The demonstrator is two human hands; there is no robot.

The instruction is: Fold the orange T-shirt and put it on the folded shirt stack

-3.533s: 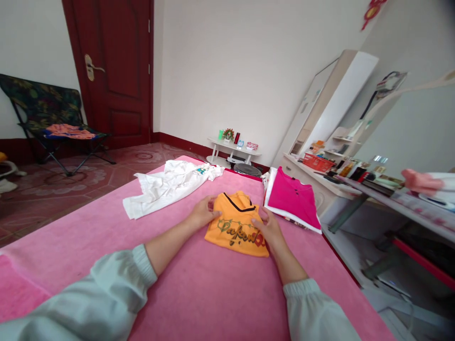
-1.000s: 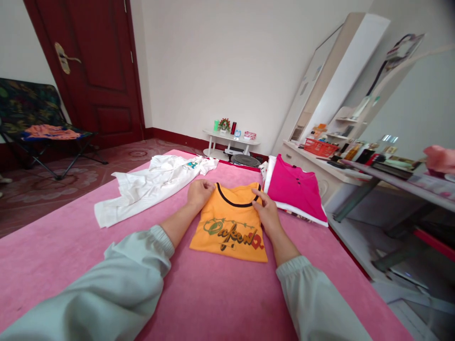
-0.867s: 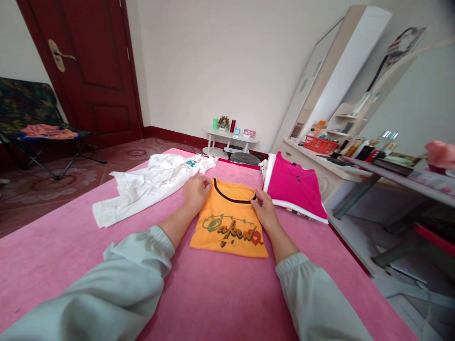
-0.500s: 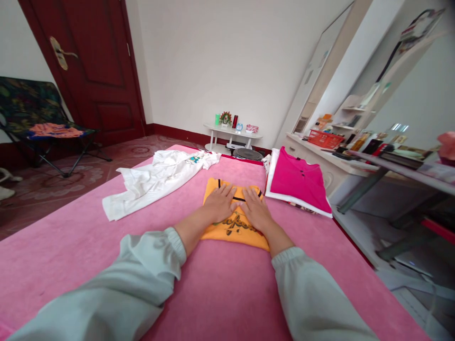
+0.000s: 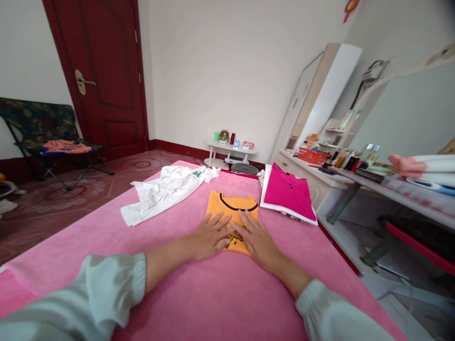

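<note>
A folded yellow T-shirt (image 5: 232, 206) with a dark neckline and dark print lies on the pink bed cover (image 5: 209, 298). My left hand (image 5: 212, 235) rests on its left part, palm down with the fingers spread. On the right part lies my right hand (image 5: 259, 240), also flat with spread fingers. The two hands nearly meet at the middle and hide much of the print. Beyond my right hand is a stack of folded clothes with a magenta shirt (image 5: 288, 189) on top. A rumpled white shirt (image 5: 167, 189) is spread out beyond my left hand.
A dressing table (image 5: 302, 170) with bottles and a red basket (image 5: 313, 156) stands to the right. Past the bed is a low white table (image 5: 231, 147). A folding chair (image 5: 53, 144) with an orange cloth sits at the left, near a dark red door (image 5: 103, 71).
Both hands have slid from near the shirt's collar toward me, uncovering the neckline. The fingers are now more spread. The camera view has shifted a little.
</note>
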